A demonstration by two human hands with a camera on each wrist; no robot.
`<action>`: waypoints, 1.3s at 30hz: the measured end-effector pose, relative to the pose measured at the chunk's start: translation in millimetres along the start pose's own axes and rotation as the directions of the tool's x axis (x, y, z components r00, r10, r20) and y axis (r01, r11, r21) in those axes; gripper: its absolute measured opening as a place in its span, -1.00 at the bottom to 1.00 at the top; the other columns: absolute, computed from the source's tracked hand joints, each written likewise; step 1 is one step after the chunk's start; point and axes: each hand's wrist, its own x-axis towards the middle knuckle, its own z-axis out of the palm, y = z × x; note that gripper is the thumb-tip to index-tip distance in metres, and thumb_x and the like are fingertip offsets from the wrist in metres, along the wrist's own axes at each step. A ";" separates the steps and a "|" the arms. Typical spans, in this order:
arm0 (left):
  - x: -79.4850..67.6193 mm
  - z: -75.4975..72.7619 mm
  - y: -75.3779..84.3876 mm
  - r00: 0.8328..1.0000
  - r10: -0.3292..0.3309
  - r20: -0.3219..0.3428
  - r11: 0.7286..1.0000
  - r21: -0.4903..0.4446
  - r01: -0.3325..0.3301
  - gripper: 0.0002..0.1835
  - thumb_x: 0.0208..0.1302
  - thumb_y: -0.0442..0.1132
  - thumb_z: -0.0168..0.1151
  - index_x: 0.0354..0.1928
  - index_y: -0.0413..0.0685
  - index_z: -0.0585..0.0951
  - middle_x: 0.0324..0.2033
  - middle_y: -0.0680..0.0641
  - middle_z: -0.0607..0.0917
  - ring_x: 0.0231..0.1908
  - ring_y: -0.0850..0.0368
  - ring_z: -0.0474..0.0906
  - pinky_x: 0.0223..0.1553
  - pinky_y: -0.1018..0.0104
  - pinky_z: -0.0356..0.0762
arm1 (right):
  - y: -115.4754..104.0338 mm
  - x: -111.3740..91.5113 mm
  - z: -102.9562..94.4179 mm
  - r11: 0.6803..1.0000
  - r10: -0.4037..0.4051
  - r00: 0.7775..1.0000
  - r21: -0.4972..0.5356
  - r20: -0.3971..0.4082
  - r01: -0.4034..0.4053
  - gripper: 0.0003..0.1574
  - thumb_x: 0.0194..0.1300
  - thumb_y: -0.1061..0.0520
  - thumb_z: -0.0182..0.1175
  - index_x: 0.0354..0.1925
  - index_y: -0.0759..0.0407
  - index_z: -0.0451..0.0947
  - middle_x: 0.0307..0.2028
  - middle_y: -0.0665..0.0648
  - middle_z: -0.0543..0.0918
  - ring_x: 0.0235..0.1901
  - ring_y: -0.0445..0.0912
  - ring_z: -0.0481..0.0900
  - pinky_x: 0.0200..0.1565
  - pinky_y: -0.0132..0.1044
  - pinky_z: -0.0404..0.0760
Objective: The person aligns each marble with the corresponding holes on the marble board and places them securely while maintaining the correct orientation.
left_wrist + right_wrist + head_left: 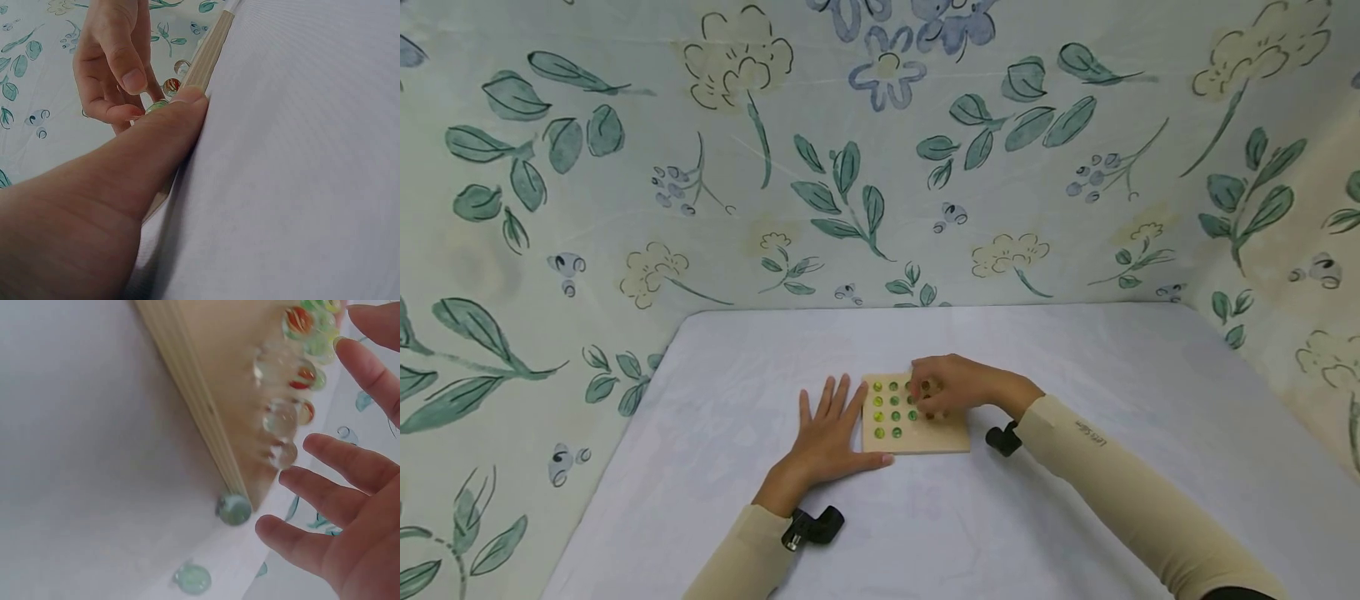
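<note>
One wooden board (936,441), flat on white cloth (925,533), partly filled with marbles (895,415). Left hand (827,437) spread against it, thumb at near edge. Right hand (962,385) over the rows; can't tell if it's pinching a marble. Reads as single-marble handling, in or out unclear; next move likely wants a light grip, neighbours undisturbed.

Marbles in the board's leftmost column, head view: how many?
4, down the left side of the board: top marble, second marble, third marble, bottom marble. None in that column appears hidden.
</note>
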 end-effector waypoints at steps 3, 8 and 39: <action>0.6 -0.4 0.6 1.000 0.003 0.006 1.000 -0.001 -0.003 0.26 -0.36 0.68 -0.10 0.41 0.19 -0.13 0.39 -0.09 -0.18 0.36 -0.07 -0.40 0.19 -0.24 -0.52 | 3.8 -4.7 -6.2 1.000 0.028 0.999 0.001 -0.037 -0.028 -0.92 0.10 -0.04 0.24 -0.37 -0.19 0.54 0.27 0.07 0.28 0.30 -0.02 0.09 0.21 -0.01 0.17; 0.0 -2.4 1.4 1.000 0.007 -0.007 1.000 -0.010 -0.007 0.25 -0.34 0.66 -0.06 0.41 0.16 -0.10 0.39 -0.11 -0.15 0.36 -0.09 -0.36 0.19 -0.24 -0.50 | 13.0 -13.2 -16.3 0.998 0.054 0.995 0.026 -0.082 -0.052 -0.89 0.08 -0.04 0.26 -0.37 -0.17 0.53 0.30 0.12 0.22 0.30 0.05 0.08 0.22 0.09 0.09; -0.6 -2.4 1.3 1.000 0.014 -0.026 1.000 -0.003 -0.014 0.24 -0.33 0.64 -0.04 0.40 0.14 -0.07 0.39 -0.12 -0.13 0.36 -0.09 -0.35 0.19 -0.25 -0.47 | 68.8 -43.3 -33.9 0.985 0.169 0.972 -0.005 -0.162 -0.172 -0.79 0.09 0.04 0.25 -0.25 -0.04 0.52 0.05 0.05 0.47 0.05 0.06 0.31 0.06 0.08 0.28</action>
